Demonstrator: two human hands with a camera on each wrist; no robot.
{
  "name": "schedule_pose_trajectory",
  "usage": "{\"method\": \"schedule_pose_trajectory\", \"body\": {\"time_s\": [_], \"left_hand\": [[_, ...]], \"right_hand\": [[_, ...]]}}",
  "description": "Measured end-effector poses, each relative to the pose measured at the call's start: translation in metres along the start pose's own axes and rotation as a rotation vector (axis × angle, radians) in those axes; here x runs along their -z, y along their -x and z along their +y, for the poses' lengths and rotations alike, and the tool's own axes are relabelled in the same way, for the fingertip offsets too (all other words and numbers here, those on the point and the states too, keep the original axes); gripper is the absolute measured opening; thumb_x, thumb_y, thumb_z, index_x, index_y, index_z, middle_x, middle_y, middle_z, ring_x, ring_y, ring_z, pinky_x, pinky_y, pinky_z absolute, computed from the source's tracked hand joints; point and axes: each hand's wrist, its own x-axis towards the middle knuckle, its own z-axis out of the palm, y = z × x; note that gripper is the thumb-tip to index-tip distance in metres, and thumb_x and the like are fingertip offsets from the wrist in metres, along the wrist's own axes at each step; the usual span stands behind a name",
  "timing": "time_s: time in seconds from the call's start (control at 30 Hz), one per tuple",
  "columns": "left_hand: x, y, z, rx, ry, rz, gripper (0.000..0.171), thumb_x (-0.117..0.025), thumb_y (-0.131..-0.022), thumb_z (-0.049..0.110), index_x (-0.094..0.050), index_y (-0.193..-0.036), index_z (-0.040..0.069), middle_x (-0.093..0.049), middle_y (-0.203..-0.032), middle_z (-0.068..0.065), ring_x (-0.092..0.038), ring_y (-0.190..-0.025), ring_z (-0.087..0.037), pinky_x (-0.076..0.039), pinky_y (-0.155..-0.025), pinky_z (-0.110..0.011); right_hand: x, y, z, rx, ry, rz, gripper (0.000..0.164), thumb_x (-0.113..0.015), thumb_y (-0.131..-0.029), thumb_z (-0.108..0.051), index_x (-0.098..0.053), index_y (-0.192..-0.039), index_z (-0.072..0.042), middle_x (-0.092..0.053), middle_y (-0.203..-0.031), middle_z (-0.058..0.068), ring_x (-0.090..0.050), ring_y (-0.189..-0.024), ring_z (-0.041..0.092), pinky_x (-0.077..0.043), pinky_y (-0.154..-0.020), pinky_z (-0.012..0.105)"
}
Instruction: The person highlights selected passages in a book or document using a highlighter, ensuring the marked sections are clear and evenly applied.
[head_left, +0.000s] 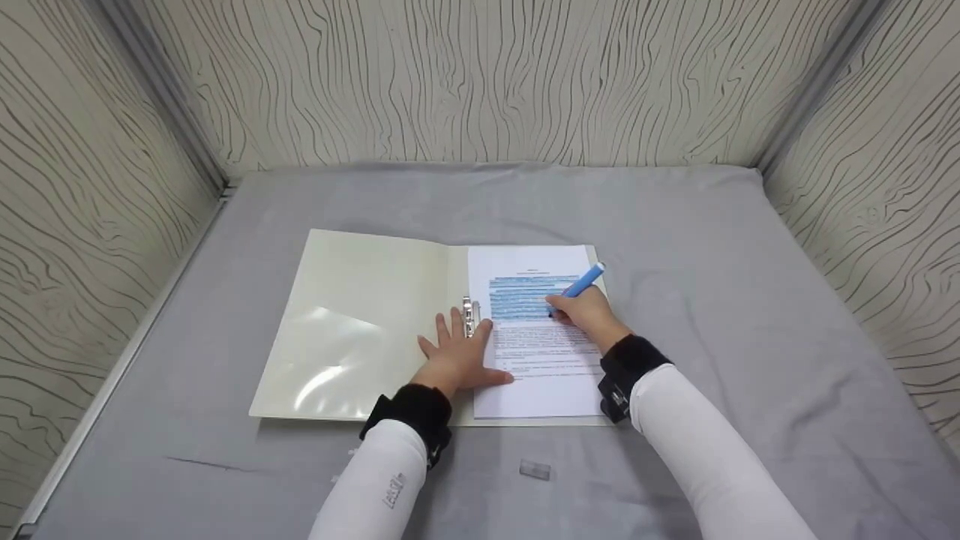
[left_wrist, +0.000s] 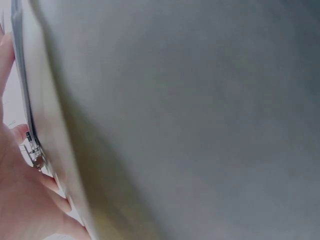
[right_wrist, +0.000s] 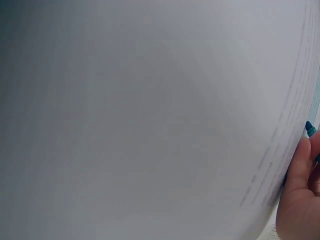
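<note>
Head view shows the right hand (head_left: 590, 309) pinching a blue marker (head_left: 585, 280) over the printed page (head_left: 536, 397), at its blue-shaded lines (head_left: 519, 301). Well apart from it, the left hand (head_left: 459, 361) rests with spread fingers across the page's left edge; the open folder (head_left: 360, 300) lies under the page.

Left sleeve (head_left: 373, 484): lettering (head_left: 394, 490), seemingly "LetsSlim" | page (head_left: 536, 397): print (head_left: 536, 345) too small to read

Pale panels with dark wood-grain lines (head_left: 480, 82) and straight grey corner posts (head_left: 161, 90) surround a grey cloth-covered table (head_left: 720, 285) in a booth-like workspace.
</note>
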Motion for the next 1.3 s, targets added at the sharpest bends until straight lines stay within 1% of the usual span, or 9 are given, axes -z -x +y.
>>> {"method": "schedule_pose_trajectory", "body": {"time_s": [0.13, 0.33, 0.63, 0.87, 1.1, 1.3], "left_hand": [[0.0009, 0.001, -0.0002, -0.001, 0.001, -0.004, 0.097, -0.065, -0.07, 0.068, -0.025, -0.148, 0.028, -0.001, -0.154, -0.021, 0.003, -0.138, -0.045, -0.01, -0.099, -0.07], [0.0014, 0.0014, -0.0001, 0.001, 0.005, -0.006, 0.097, -0.065, -0.069, 0.068, -0.025, -0.148, 0.027, -0.001, -0.154, -0.02, 0.004, -0.137, -0.045, -0.01, -0.099, -0.07], [0.0015, 0.0007, 0.0004, 0.001, 0.013, -0.008, 0.097, -0.065, -0.07, 0.067, -0.025, -0.148, 0.027, 0.0, -0.154, -0.02, 0.005, -0.137, -0.045, -0.009, -0.099, -0.07], [-0.0013, -0.0019, -0.0011, 0.002, 0.01, -0.002, 0.098, -0.065, -0.069, 0.068, -0.025, -0.148, 0.028, -0.001, -0.154, -0.021, 0.005, -0.137, -0.045, -0.009, -0.099, -0.07], [-0.004, -0.0032, -0.002, 0.002, 0.012, 0.008, 0.098, -0.066, -0.069, 0.068, -0.025, -0.148, 0.028, 0.0, -0.154, -0.021, 0.005, -0.138, -0.044, -0.008, -0.099, -0.07], [-0.0038, -0.0036, -0.0019, 0.001, 0.014, 0.007, 0.098, -0.066, -0.069, 0.068, -0.025, -0.148, 0.028, 0.0, -0.154, -0.021, 0.006, -0.138, -0.044, -0.008, -0.099, -0.07]], "right_hand": [[0.0002, 0.0003, 0.0006, -0.005, 0.002, 0.008, 0.039, -0.067, -0.087, -0.022, -0.051, -0.112, 0.004, -0.061, -0.082, 0.008, -0.061, -0.067, 0.011, -0.048, -0.062, 0.019], [0.001, 0.0004, 0.0027, 0.01, -0.023, 0.017, 0.038, -0.067, -0.086, -0.02, -0.051, -0.11, 0.005, -0.061, -0.083, 0.009, -0.06, -0.066, 0.01, -0.048, -0.062, 0.019], [0.0055, -0.0003, 0.0052, 0.014, -0.035, 0.006, 0.042, -0.066, -0.088, -0.02, -0.05, -0.116, 0.006, -0.06, -0.086, 0.009, -0.06, -0.068, 0.01, -0.048, -0.063, 0.019], [0.0081, -0.0009, 0.0056, 0.015, -0.062, 0.005, 0.035, -0.067, -0.087, -0.019, -0.052, -0.108, 0.005, -0.06, -0.083, 0.009, -0.06, -0.066, 0.01, -0.048, -0.063, 0.02], [0.0092, 0.0, 0.0056, 0.003, -0.065, 0.002, 0.038, -0.066, -0.088, -0.02, -0.049, -0.112, 0.004, -0.059, -0.089, 0.01, -0.06, -0.067, 0.01, -0.048, -0.064, 0.02], [0.0098, 0.0, 0.0071, 0.004, -0.05, 0.009, 0.036, -0.066, -0.088, -0.02, -0.051, -0.11, 0.005, -0.06, -0.087, 0.009, -0.06, -0.067, 0.01, -0.047, -0.064, 0.021]]}}
